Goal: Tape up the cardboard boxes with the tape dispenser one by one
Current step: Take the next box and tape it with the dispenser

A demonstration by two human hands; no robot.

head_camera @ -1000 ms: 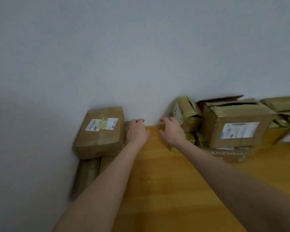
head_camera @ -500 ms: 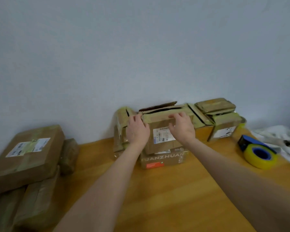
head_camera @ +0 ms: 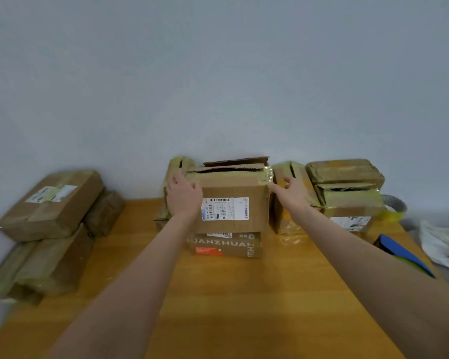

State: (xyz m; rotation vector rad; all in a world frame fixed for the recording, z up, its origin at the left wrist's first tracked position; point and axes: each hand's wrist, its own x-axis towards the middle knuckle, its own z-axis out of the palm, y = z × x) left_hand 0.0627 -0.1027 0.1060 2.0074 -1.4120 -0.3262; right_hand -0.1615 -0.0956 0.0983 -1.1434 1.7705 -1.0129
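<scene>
A brown cardboard box (head_camera: 246,193) with a white label and loose top flaps sits on a flat printed box (head_camera: 224,246) at the back middle of the wooden table (head_camera: 244,307). My left hand (head_camera: 183,195) lies flat against the box's left side with straight fingers. At the box's right edge is my right hand (head_camera: 292,194), fingers spread, fingertips touching the taped top corner. The blue tape dispenser (head_camera: 405,253) with its yellow roll lies at the right, partly hidden behind my right forearm.
Several taped boxes (head_camera: 49,203) are piled at the table's left edge. More taped boxes (head_camera: 347,187) stand to the right of the open one, with a tape roll (head_camera: 395,207) behind them. White plastic bags (head_camera: 443,244) lie at the far right. A grey wall closes the back.
The view has swung right from the left pile to the middle stack. My hands have moved from the front top of the labelled box outward to its two sides.
</scene>
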